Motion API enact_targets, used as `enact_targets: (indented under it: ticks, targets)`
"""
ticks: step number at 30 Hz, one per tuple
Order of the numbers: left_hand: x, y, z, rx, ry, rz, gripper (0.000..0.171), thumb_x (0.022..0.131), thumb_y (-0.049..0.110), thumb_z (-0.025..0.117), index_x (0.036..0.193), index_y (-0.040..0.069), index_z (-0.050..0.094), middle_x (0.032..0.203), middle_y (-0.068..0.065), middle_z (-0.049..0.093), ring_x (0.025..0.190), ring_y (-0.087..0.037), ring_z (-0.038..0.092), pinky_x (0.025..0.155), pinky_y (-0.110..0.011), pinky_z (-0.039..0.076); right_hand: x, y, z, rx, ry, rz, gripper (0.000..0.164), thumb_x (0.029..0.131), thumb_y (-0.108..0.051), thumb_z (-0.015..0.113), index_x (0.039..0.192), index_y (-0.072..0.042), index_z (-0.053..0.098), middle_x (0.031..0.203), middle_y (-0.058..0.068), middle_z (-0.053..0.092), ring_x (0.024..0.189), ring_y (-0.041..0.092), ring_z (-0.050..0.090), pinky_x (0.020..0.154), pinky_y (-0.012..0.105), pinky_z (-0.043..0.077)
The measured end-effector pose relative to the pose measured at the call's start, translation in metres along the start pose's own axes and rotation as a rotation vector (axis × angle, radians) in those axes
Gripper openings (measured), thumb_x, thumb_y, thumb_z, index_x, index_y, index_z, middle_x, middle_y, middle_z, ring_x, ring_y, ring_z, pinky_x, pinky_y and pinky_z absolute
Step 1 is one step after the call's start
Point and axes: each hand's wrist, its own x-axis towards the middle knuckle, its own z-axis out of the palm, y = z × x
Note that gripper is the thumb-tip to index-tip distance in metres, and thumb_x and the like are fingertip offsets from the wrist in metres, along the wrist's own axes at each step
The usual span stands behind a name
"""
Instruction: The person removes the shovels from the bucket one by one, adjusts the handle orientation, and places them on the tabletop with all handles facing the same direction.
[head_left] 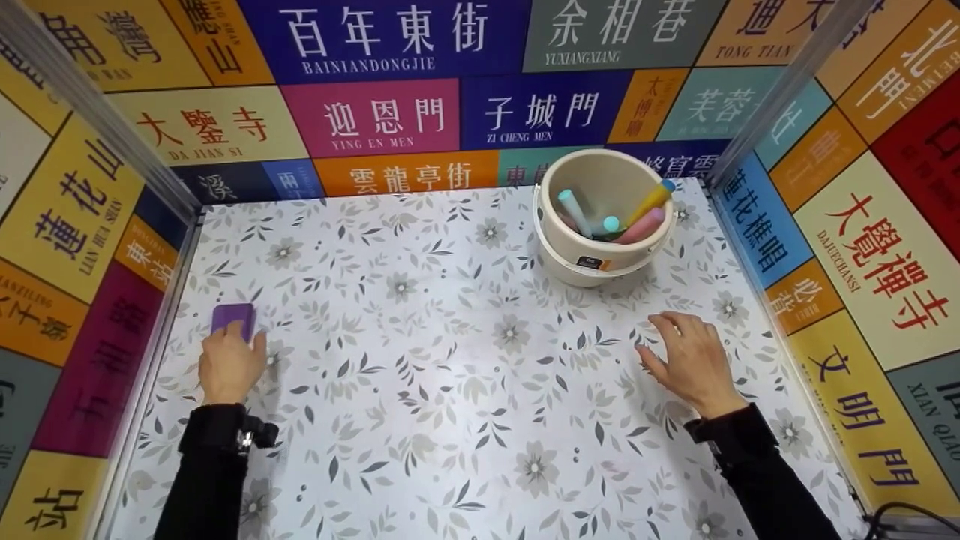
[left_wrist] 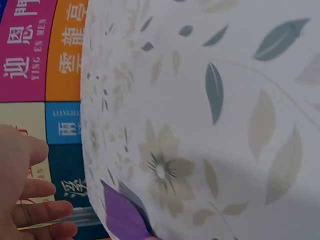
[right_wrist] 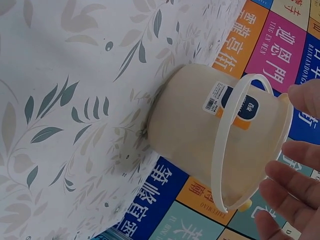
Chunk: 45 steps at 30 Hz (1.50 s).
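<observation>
At the left of the head view, my left hand [head_left: 231, 364] reaches over the near edge of a flat purple rectangular block [head_left: 234, 315], whose kind I cannot make out. In the left wrist view the purple block [left_wrist: 125, 215] shows low in the frame with a fingertip at its edge, while the other fingers [left_wrist: 42, 210] lie loosely extended away from it. My right hand [head_left: 690, 360] holds nothing, its fingers relaxed and slightly bent. Beyond it stands a cream bucket [head_left: 592, 266] with several thick coloured pens [head_left: 574, 210] inside.
A white cloth with grey leaves and flowers covers the table [head_left: 420, 390]. Panels with Chinese lettering [head_left: 367, 116] rise along the back and both sides. The bucket's handle [right_wrist: 222, 150] hangs down its near side. A black cable [head_left: 900, 508] lies at the lower right corner.
</observation>
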Motion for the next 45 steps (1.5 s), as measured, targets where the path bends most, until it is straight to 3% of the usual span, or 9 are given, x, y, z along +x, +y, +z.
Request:
enact_targets:
  ticks: [6, 14, 18, 22, 26, 33, 38, 45]
  targets:
    - [-0.014, 0.037, -0.006, -0.034, 0.045, 0.163, 0.050, 0.104, 0.022, 0.062, 0.136, -0.015, 0.055, 0.129, -0.046, 0.058, 0.117, -0.065, 0.055, 0.099, -0.072, 0.047, 0.001, -0.001, 0.000, -0.012, 0.004, -0.019, 0.048, 0.081, -0.022, 0.082, 0.116, 0.006, 0.067, 0.108, 0.027, 0.067, 0.097, 0.047, 0.064, 0.074, 0.057, 0.052]
    - [-0.042, 0.074, 0.001, -0.058, 0.251, 0.452, 0.050, 0.091, 0.022, 0.078, 0.126, -0.010, 0.065, 0.117, -0.036, 0.069, 0.105, -0.056, 0.064, 0.087, -0.066, 0.054, 0.006, -0.002, -0.001, -0.003, 0.018, -0.049, 0.048, 0.081, -0.022, 0.082, 0.117, 0.006, 0.066, 0.107, 0.027, 0.067, 0.096, 0.047, 0.064, 0.075, 0.058, 0.052]
    - [-0.055, 0.089, 0.006, -0.060, 0.248, 0.534, 0.053, 0.088, 0.026, 0.080, 0.127, -0.008, 0.065, 0.121, -0.033, 0.069, 0.108, -0.053, 0.066, 0.087, -0.066, 0.056, 0.009, -0.002, -0.002, -0.005, 0.019, -0.060, 0.048, 0.081, -0.023, 0.081, 0.116, 0.006, 0.065, 0.106, 0.027, 0.067, 0.096, 0.048, 0.064, 0.075, 0.059, 0.053]
    - [-0.068, 0.104, 0.011, -0.027, 0.227, 0.590, 0.057, 0.088, 0.030, 0.079, 0.130, -0.005, 0.066, 0.125, -0.031, 0.069, 0.113, -0.052, 0.065, 0.090, -0.066, 0.056, 0.012, -0.004, -0.004, -0.005, 0.007, -0.061, 0.048, 0.082, -0.025, 0.080, 0.117, 0.005, 0.065, 0.107, 0.027, 0.068, 0.096, 0.048, 0.065, 0.077, 0.060, 0.054]
    - [-0.077, 0.115, 0.015, -0.003, 0.248, 0.661, 0.056, 0.088, 0.034, 0.079, 0.129, -0.004, 0.068, 0.123, -0.028, 0.072, 0.111, -0.048, 0.067, 0.088, -0.061, 0.058, 0.016, -0.006, -0.005, -0.011, -0.004, -0.066, 0.048, 0.083, -0.027, 0.079, 0.117, 0.005, 0.066, 0.107, 0.026, 0.068, 0.097, 0.048, 0.066, 0.078, 0.060, 0.054]
    - [-0.086, 0.120, 0.024, -0.016, 0.264, 0.717, 0.053, 0.088, 0.034, 0.079, 0.125, -0.002, 0.070, 0.119, -0.023, 0.074, 0.107, -0.043, 0.069, 0.084, -0.055, 0.059, 0.032, -0.005, -0.015, -0.018, -0.007, -0.087, 0.048, 0.085, -0.028, 0.077, 0.118, 0.005, 0.065, 0.108, 0.027, 0.069, 0.098, 0.049, 0.066, 0.078, 0.061, 0.053]
    - [-0.090, 0.118, 0.030, -0.007, 0.252, 0.723, 0.051, 0.087, 0.033, 0.080, 0.124, -0.002, 0.071, 0.116, -0.022, 0.074, 0.105, -0.042, 0.069, 0.084, -0.054, 0.058, 0.060, -0.004, -0.035, -0.037, -0.032, -0.096, 0.049, 0.086, -0.028, 0.077, 0.120, 0.006, 0.065, 0.111, 0.030, 0.069, 0.101, 0.052, 0.065, 0.083, 0.063, 0.054]
    - [-0.093, 0.119, 0.035, 0.012, 0.228, 0.730, 0.051, 0.088, 0.033, 0.080, 0.125, 0.000, 0.070, 0.116, -0.020, 0.074, 0.105, -0.040, 0.069, 0.085, -0.053, 0.059, 0.122, 0.000, -0.073, -0.058, -0.162, -0.014, 0.052, 0.088, -0.022, 0.083, 0.127, 0.006, 0.062, 0.124, 0.034, 0.066, 0.116, 0.053, 0.062, 0.100, 0.071, 0.050]
